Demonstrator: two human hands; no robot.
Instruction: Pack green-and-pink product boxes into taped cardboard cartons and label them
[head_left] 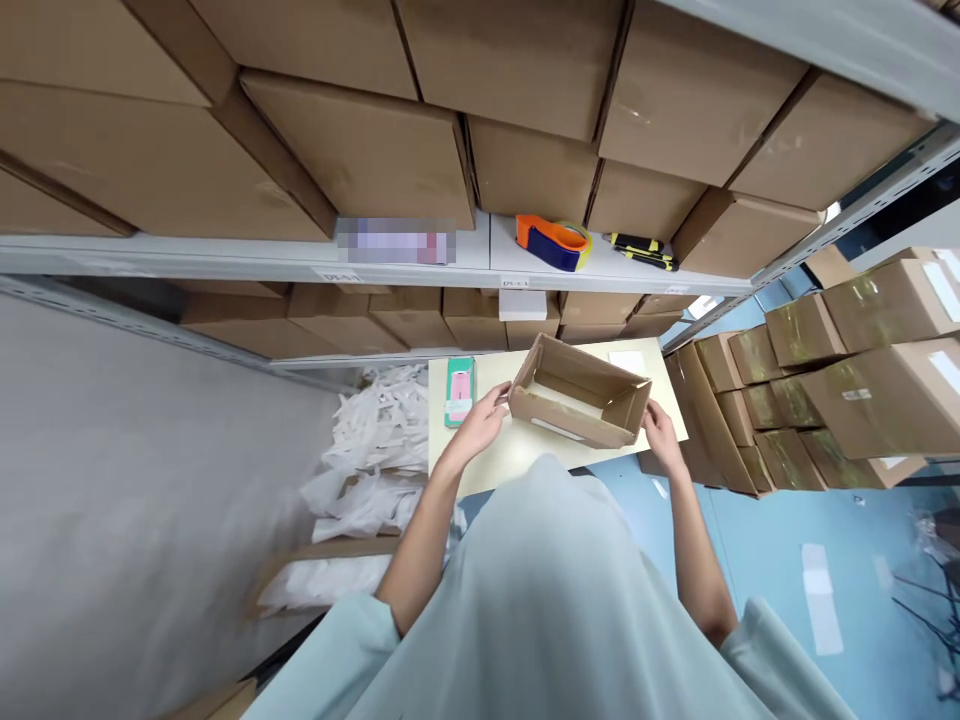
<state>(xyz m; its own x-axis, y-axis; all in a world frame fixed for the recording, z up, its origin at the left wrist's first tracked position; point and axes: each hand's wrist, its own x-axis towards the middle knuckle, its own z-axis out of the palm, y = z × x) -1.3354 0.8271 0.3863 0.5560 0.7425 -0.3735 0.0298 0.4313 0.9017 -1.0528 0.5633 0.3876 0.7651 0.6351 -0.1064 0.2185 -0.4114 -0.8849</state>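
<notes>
An open, empty cardboard box (577,392) sits on a small pale yellow table (487,455) below me. My left hand (480,420) grips the box's left end. At the box's right near corner, my right hand (660,428) holds the wall. A green and pink packaged item (459,390) lies flat on the table just left of the box, apart from my left hand.
A shelf (465,262) above carries large cardboard cartons, an orange and blue tape dispenser (551,240) and a yellow-black tool (643,250). Taped cartons (840,390) are stacked at the right. White plastic bags (375,450) fill a carton left of the table. The floor is blue.
</notes>
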